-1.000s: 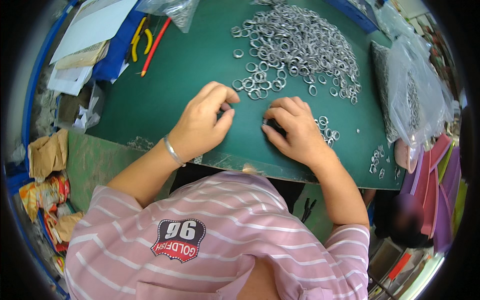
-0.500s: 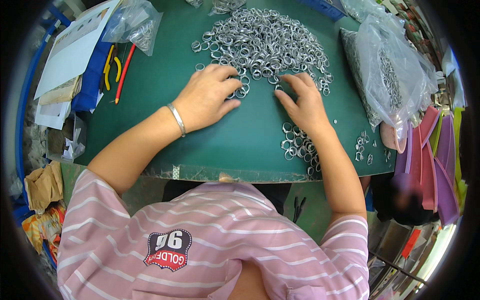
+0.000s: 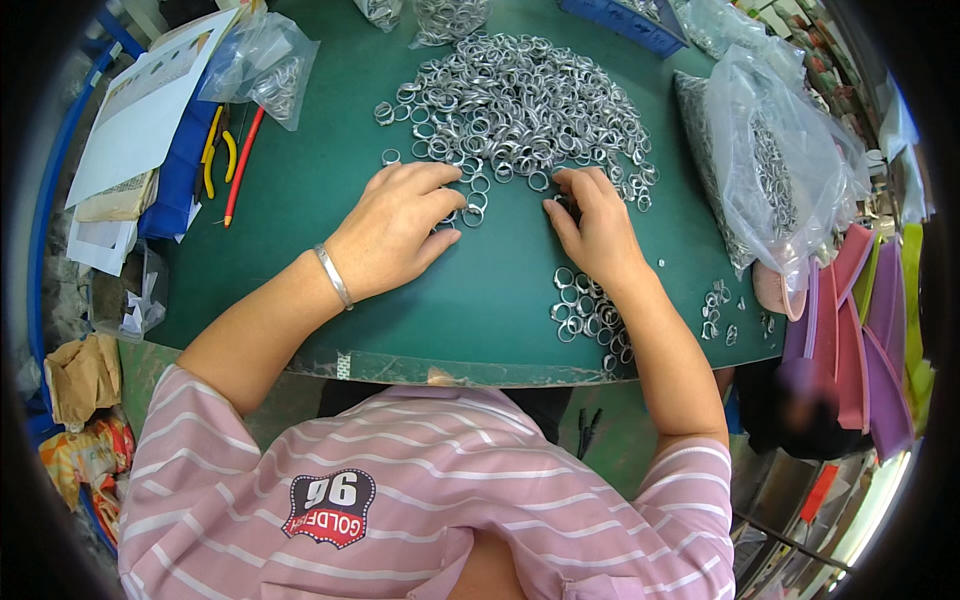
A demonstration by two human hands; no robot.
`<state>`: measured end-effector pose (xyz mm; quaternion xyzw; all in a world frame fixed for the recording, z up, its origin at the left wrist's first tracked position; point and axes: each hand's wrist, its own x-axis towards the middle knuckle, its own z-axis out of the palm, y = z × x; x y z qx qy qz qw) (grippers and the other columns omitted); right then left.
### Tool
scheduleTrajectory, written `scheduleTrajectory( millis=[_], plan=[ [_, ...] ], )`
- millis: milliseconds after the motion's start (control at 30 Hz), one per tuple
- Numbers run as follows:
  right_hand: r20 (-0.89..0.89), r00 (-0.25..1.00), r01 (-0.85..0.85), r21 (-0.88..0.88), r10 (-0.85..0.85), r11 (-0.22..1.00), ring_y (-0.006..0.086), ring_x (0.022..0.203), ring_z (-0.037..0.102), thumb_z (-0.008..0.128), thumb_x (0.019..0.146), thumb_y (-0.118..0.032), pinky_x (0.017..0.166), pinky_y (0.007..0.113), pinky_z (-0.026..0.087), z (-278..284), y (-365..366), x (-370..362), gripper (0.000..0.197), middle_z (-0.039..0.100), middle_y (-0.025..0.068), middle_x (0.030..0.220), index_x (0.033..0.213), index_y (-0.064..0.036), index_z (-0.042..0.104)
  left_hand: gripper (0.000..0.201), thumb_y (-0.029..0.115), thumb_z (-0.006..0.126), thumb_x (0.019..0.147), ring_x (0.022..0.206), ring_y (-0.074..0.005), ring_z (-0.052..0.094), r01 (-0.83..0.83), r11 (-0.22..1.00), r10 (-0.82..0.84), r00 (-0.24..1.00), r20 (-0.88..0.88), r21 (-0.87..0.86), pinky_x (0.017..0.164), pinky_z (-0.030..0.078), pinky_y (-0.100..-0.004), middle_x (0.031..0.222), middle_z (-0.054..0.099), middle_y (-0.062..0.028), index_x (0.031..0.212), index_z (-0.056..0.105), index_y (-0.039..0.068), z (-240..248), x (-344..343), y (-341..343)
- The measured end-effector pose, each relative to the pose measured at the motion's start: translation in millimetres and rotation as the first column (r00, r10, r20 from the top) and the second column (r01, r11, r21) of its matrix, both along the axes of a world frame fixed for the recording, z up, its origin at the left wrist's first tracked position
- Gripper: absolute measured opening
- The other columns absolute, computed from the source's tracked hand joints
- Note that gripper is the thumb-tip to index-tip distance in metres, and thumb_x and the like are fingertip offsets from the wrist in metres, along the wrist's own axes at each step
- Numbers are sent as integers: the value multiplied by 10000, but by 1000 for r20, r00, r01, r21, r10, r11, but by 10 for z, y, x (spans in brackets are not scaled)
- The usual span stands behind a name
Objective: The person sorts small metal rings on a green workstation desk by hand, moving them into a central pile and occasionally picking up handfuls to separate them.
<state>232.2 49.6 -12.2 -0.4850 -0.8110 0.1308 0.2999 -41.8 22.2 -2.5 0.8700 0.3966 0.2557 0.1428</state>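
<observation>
A large heap of small silver metal rings (image 3: 530, 100), some with a wider, raised part on the band, lies on the green table. At its near left edge is my left hand (image 3: 395, 225), its fingers spread and bent over a few loose rings (image 3: 474, 214), its thumb apart. Across from it, my right hand (image 3: 597, 235) reaches to the heap's near edge with thumb and fingers curled. A bit of metal, seemingly a ring, shows between them, partly hidden. Beside my right forearm lies a smaller group of rings (image 3: 590, 312).
Yellow-handled pliers (image 3: 228, 155) and a red rod-like tool (image 3: 244, 168) lie left, near papers (image 3: 150, 110) and a clear bag (image 3: 285, 85). A big plastic bag of rings (image 3: 770, 160) stands right; a blue tray (image 3: 625, 28) is at the back. Loose pieces (image 3: 715, 305) lie right.
The whole table sits slightly lower in the picture. Both hands keep to the heap's near edge, and the right fingers and thumb have shifted slightly around the ring.
</observation>
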Motion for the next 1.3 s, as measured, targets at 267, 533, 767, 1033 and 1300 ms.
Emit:
scheduleTrajectory(
  millis=[267, 533, 767, 1033, 1300],
  plan=[
    [105, 994, -11, 82, 2, 997, 343, 928, 601, 724, 807, -49, 827, 412, 511, 49, 2, -45, 234, 614, 142, 1001, 1018, 29, 661, 235, 67, 736, 795, 1149, -335, 560, 13, 998, -17, 997, 79, 61, 987, 426, -444, 1243, 599, -129, 1016, 658, 58, 25, 94, 21],
    [188, 963, -217, 127, 192, 968, 287, 937, 615, 708, 795, -22, 840, 372, 523, 126, -53, 166, 139, 660, 111, 1039, 925, 26, 705, 210, 53, 735, 792, 1136, -334, 564, 34, 996, -41, 995, 91, 80, 964, 437, -437, 1227, 603, -131, 989, 661, 46, 71, 136, 28],
    [23, 979, -201, 27, 201, 979, 334, 1008, 607, 657, 819, 19, 889, 408, 501, 203, -85, 324, 271, 650, 140, 1094, 1088, 0, 681, 212, 21, 698, 814, 1031, -340, 617, 148, 989, -144, 966, 213, -5, 888, 517, -392, 1136, 617, -156, 1016, 638, 7, 73, 421, 49],
    [69, 979, -188, -53, 192, 981, 356, 1124, 561, 585, 827, 68, 988, 428, 454, 92, -119, 298, 375, 607, 167, 1272, 1194, 20, 642, 670, -19, 648, 830, 1199, -408, 519, 65, 988, -32, 972, 234, -138, 1036, 440, -423, 1309, 486, -262, 1422, 344, -90, -220, 1107, 131],
    [-95, 934, -356, -297, 343, 886, 341, 1103, 585, 568, 820, 105, 972, 419, 469, 259, -413, 509, 347, 661, 142, 1171, 1124, -10, 689, 578, -128, 549, 802, 1082, -392, 563, 200, 974, -163, 943, 290, -103, 967, 457, -443, 1197, 570, -225, 1365, 453, -41, -259, 1089, 58]
  ],
)
